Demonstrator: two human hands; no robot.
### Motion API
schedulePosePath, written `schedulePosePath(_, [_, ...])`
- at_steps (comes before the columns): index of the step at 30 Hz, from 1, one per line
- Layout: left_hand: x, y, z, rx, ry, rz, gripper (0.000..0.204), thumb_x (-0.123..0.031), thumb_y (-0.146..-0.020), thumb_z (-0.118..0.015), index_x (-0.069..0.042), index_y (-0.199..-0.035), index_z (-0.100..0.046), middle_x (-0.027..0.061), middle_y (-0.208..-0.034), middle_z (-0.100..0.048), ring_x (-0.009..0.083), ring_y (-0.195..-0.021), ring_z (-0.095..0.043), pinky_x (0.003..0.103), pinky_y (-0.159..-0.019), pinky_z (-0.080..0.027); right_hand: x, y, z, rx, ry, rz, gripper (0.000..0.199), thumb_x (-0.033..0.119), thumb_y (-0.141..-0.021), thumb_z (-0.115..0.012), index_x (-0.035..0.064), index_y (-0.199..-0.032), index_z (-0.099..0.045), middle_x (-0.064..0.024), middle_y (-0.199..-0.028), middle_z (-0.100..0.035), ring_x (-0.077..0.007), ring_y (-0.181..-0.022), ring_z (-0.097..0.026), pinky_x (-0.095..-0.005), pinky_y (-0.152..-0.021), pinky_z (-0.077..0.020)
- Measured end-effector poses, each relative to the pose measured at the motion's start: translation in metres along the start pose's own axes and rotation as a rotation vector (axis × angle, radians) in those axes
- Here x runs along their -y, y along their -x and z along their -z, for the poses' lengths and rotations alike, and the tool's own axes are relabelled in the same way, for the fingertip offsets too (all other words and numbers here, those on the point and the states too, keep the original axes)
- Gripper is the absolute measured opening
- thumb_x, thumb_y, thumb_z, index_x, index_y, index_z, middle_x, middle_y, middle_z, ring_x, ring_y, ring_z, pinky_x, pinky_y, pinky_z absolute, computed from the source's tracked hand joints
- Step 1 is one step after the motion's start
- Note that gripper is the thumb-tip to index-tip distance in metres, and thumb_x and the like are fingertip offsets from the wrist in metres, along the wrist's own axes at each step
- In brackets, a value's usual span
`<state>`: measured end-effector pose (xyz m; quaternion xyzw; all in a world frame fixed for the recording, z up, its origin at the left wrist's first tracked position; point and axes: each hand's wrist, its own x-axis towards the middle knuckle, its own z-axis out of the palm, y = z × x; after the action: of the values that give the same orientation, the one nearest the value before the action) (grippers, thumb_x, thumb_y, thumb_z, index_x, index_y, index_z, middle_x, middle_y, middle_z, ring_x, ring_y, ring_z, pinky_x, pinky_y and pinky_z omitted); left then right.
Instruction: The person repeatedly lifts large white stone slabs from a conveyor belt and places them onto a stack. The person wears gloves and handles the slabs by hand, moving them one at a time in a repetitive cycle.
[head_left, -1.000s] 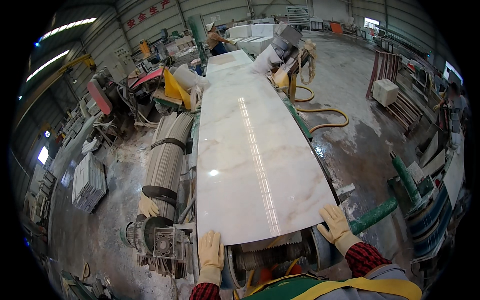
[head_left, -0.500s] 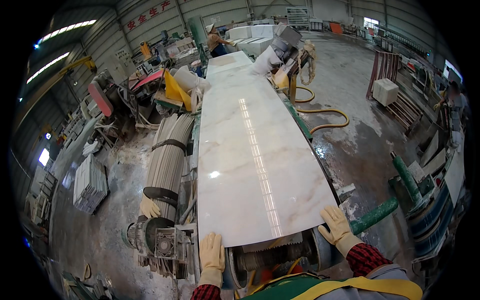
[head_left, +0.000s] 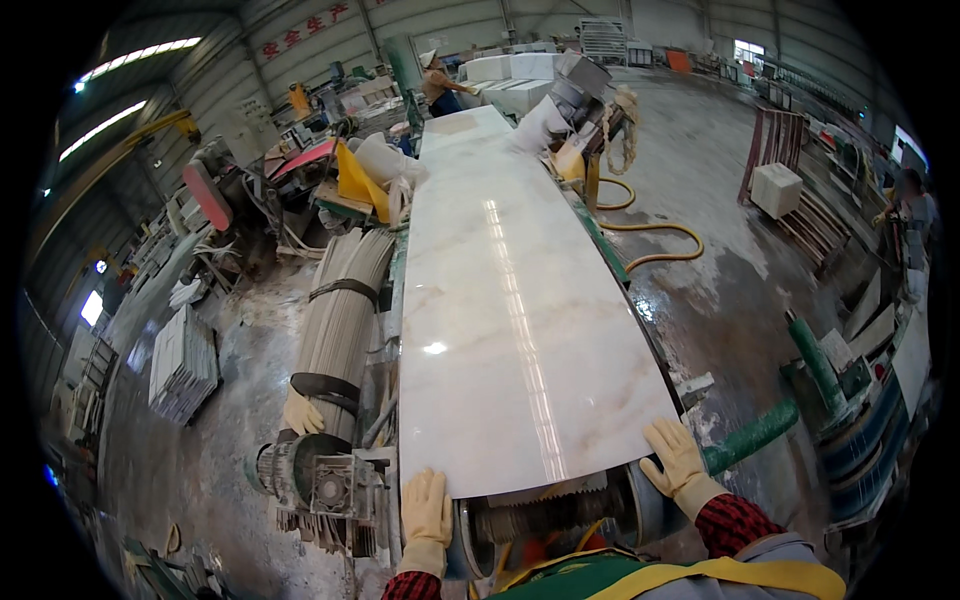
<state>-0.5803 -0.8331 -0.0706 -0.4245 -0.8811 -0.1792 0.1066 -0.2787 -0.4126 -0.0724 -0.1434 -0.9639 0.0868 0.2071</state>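
Observation:
A long, polished white marble slab with faint tan veining lies flat on a roller conveyor, and its near edge faces me. My left hand, in a cream glove, rests at the slab's near left corner with its fingers stretched forward. At the near right corner, my right hand lies with gloved fingers extended against the edge. Neither hand is wrapped round anything. Beneath the slab's near edge shows a ridged roller, partly hidden.
Left of the conveyor stand a strapped bundle of long strips, a loose glove and a motor. A green pipe juts out at right. Farther off are a yellow hose, stacked slabs and a person beside the far end.
The whole view has shifted slightly right and down. My hands stay at the slab's near corners, with no clear change in their hold.

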Motion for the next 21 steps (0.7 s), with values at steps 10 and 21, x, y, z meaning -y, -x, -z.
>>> schedulePosePath(10, [0.010,0.017,-0.009,-0.102,0.113,0.038,0.049,-0.018,-0.097,-0.070,-0.008,-0.144,-0.061,0.0226,-0.152,-0.059,0.0444,-0.143,-0.052,0.053,-0.123,-0.041,-0.008,0.024,-0.015,-0.018,-0.004,0.088,0.063,0.045,-0.113,-0.056,-0.0017,-0.155,-0.059,-0.0325,-0.158,-0.054,-0.0528,-0.150,-0.046,-0.0617,-0.129,-0.0312])
schedulePosePath(21, [0.004,0.025,-0.007,-0.077,0.144,0.116,0.049,-0.019,-0.097,-0.070,-0.004,-0.143,-0.059,0.0228,-0.153,-0.057,0.0434,-0.145,-0.050,0.052,-0.127,-0.036,-0.001,0.008,0.001,0.039,0.078,0.187,0.060,0.041,-0.109,-0.065,-0.0034,-0.150,-0.062,-0.0323,-0.152,-0.059,-0.0505,-0.143,-0.054,-0.0599,-0.123,-0.0400])
